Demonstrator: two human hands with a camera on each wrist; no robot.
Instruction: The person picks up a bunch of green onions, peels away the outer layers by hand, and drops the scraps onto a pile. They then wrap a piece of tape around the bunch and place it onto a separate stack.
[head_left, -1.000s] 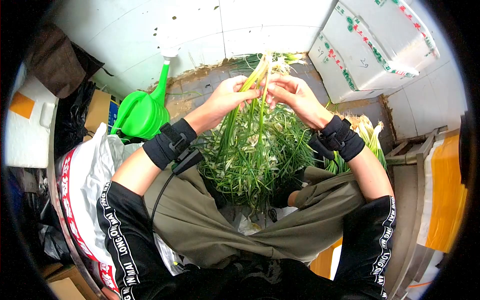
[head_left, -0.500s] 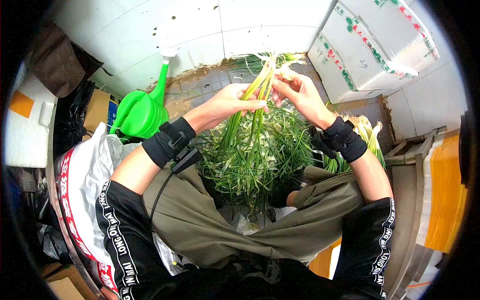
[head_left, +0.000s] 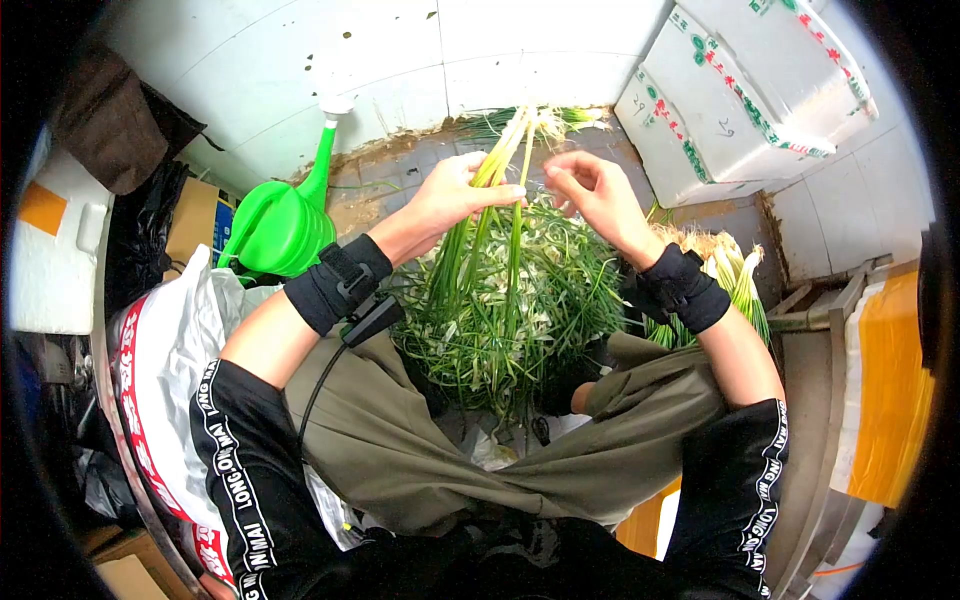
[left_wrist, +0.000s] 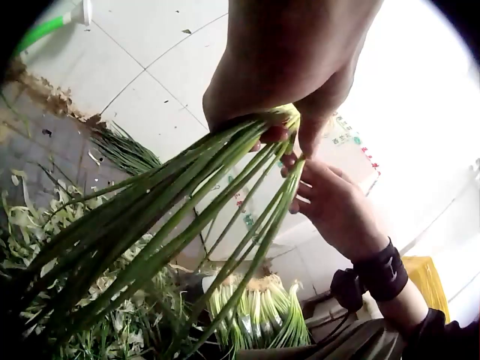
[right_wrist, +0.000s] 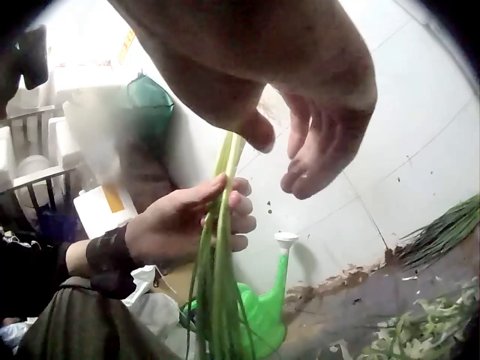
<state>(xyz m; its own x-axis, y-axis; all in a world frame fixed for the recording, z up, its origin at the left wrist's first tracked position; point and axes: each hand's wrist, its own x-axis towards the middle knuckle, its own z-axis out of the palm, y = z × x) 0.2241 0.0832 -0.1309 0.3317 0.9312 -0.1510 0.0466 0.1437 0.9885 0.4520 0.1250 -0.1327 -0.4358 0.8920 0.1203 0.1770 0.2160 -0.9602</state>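
"What's the left hand (head_left: 452,197) got?"

"Onions (head_left: 507,153), gripped under the thumb, held up above that green heap (head_left: 545,320)."

"And the right hand (head_left: 600,200)?"

"Free, fingers loosely bent, just beside the onions and clear of them. Another bunch (left_wrist: 127,152) lies by the wall (left_wrist: 180,82), near the white boxes (head_left: 750,95)."

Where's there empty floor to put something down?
A mostly bare patch of floor lies between the green watering can and the far onion bunch. A smaller strip separates the white boxes from the bundled onions. It's crowded under the held onions, where the leafy heap spreads.
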